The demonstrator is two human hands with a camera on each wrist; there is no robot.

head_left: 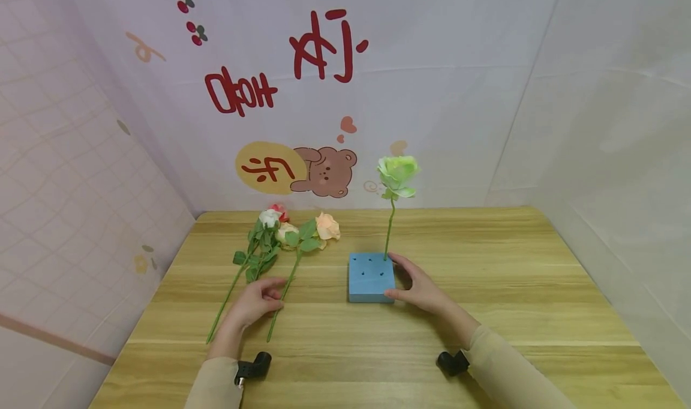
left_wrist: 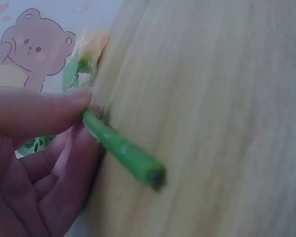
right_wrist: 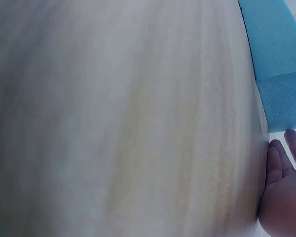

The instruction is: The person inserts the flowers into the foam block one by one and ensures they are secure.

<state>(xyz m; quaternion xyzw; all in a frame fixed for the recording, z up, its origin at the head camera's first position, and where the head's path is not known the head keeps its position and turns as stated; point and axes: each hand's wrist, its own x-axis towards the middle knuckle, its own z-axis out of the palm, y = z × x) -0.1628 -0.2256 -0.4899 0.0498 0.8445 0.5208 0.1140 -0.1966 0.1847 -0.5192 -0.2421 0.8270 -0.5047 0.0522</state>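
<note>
My left hand [head_left: 258, 303] pinches the green stem of an artificial peach rose [head_left: 327, 226] between thumb and finger. Up close in the left wrist view, the cut stem end [left_wrist: 126, 150] sticks out past the fingertips toward the camera. A blue foam block [head_left: 371, 288] with several small holes in its top sits mid-table. At its right side, my right hand [head_left: 423, 290] grips it, the thumb at the front corner and a finger at the back. From the block's back right hole a light green flower [head_left: 397, 176] rises upright on its stem.
Left of my left hand lie more artificial flowers: a white rose [head_left: 269, 218], a red one [head_left: 279, 211] and a cream one [head_left: 286, 234], their leaves overlapping. The wooden table [head_left: 486, 253] ends at a printed cloth backdrop [head_left: 442, 97] behind, with cloth at both sides.
</note>
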